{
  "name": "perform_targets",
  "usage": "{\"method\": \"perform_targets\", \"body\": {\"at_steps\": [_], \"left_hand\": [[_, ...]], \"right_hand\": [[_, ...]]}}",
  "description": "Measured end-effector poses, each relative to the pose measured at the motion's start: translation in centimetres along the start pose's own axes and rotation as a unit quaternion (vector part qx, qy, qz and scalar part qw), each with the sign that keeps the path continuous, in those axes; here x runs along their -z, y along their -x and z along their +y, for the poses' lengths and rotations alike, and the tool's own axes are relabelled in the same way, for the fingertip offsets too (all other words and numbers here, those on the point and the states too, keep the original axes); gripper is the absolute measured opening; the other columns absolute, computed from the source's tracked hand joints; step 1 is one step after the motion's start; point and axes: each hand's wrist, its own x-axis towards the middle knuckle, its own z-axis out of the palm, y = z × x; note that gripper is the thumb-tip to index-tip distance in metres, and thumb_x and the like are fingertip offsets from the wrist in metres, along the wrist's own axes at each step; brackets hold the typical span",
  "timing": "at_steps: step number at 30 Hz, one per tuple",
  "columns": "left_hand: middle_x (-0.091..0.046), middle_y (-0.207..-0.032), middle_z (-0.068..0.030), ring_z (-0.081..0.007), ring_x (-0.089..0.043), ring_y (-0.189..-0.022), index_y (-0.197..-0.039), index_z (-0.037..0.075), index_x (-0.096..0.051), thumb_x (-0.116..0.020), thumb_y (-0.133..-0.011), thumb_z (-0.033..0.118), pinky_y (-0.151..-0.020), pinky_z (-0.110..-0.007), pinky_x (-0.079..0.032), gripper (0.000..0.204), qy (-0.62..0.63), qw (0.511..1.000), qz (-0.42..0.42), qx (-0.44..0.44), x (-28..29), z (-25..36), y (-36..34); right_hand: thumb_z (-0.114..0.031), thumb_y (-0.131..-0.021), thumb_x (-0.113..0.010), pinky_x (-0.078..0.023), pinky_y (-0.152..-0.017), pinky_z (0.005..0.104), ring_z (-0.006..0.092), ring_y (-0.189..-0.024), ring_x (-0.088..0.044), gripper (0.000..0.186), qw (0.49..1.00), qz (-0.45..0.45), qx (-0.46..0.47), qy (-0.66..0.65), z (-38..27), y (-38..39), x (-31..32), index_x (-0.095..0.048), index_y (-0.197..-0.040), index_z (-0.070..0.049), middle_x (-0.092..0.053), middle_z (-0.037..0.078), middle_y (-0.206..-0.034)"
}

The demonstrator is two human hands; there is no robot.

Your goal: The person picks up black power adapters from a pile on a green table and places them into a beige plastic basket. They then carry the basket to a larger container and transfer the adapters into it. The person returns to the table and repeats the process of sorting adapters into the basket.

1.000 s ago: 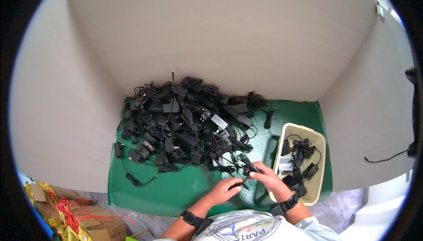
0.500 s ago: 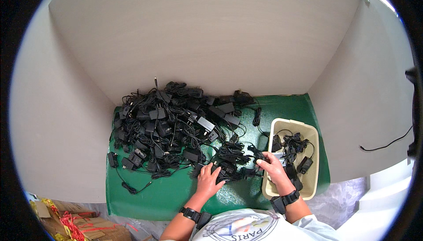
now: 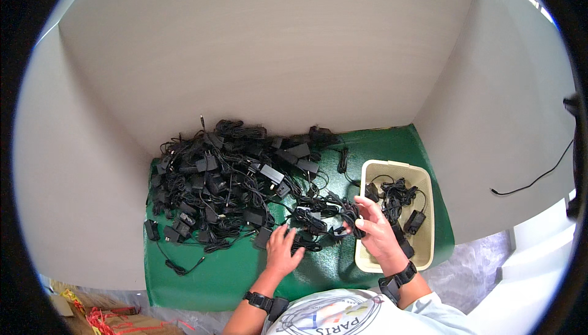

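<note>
A heap of black power adapters (image 3: 208, 179) with coiled cords and plugs covers the left and middle of the green mat. My left hand (image 3: 283, 252) lies at the heap's near edge, fingers spread, its fingertips beside a black adapter (image 3: 262, 237). My right hand (image 3: 380, 237) is raised by the basket's left rim, thumb and fingers closed on a bundled black cord (image 3: 350, 215). Whether an adapter hangs from that bundle cannot be made out. Several adapters and a cord coil (image 3: 399, 193) lie inside the cream plastic basket (image 3: 427, 243), partly hidden by my right hand.
The green mat (image 3: 245, 280) is bounded by a tall beige back panel (image 3: 263, 53) and side panels. A single black cord (image 3: 533, 188) shows against the right panel. Cardboard and red strips (image 3: 101, 319) are on the floor at lower left.
My right hand has lifted and turned, its fingers more upright around the cord bundle. My left hand stays at the heap's near edge. The whole view has shifted slightly.
</note>
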Motion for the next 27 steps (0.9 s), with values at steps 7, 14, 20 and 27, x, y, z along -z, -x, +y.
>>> {"method": "perform_targets", "body": {"at_steps": [7, 14, 20, 27], "left_hand": [[-0.060, -0.102, -0.0161, -0.0306, -0.058, -0.097, -0.125, 0.004, -0.046, -0.065, -0.079, 0.020, -0.088, -0.041, -0.043, 0.052, 0.242, 0.967, -0.072, -0.044, -1.0, 3.7, -1.9], [-0.061, -0.077, -0.0101, -0.0292, -0.058, -0.078, -0.082, 0.006, -0.063, -0.058, -0.080, 0.021, -0.070, -0.043, -0.043, 0.016, 0.046, 0.994, -0.012, -0.102, -3.1, 0.4, -1.0], [-0.062, -0.079, -0.0078, -0.0278, -0.058, -0.079, -0.082, 0.008, -0.064, -0.056, -0.079, 0.016, -0.071, -0.042, -0.042, 0.012, 0.043, 0.996, 0.008, -0.072, -4.1, -0.6, -0.5], [-0.062, -0.080, -0.0072, -0.0286, -0.057, -0.081, -0.080, 0.010, -0.065, -0.056, -0.077, 0.014, -0.074, -0.042, -0.040, 0.010, 0.075, 0.995, 0.024, -0.058, -4.4, -0.9, -0.3]], "right_hand": [[-0.010, -0.076, -0.068, -0.051, -0.073, 0.0318, 0.0227, -0.088, -0.060, 0.053, 0.997, -0.060, 0.033, -0.041, -1.7, 0.4, -3.4, -0.046, -0.124, -0.006, -0.054, 0.010, -0.111], [-0.011, -0.079, -0.065, -0.052, -0.065, 0.0309, 0.0243, -0.082, -0.058, 0.050, 0.974, -0.047, 0.178, -0.132, -7.4, 1.8, -2.1, -0.046, -0.125, -0.009, -0.053, 0.012, -0.112], [-0.011, -0.080, -0.065, -0.052, -0.064, 0.0290, 0.0239, -0.083, -0.057, 0.048, 0.970, -0.009, 0.221, -0.102, -9.5, 2.9, -0.1, -0.047, -0.125, -0.007, -0.053, 0.011, -0.111], [-0.007, -0.083, -0.059, -0.052, -0.066, 0.0259, 0.0208, -0.084, -0.060, 0.044, 0.948, 0.069, 0.308, -0.029, -12.7, 5.2, 4.8, -0.045, -0.125, -0.006, -0.057, 0.011, -0.104]]}}
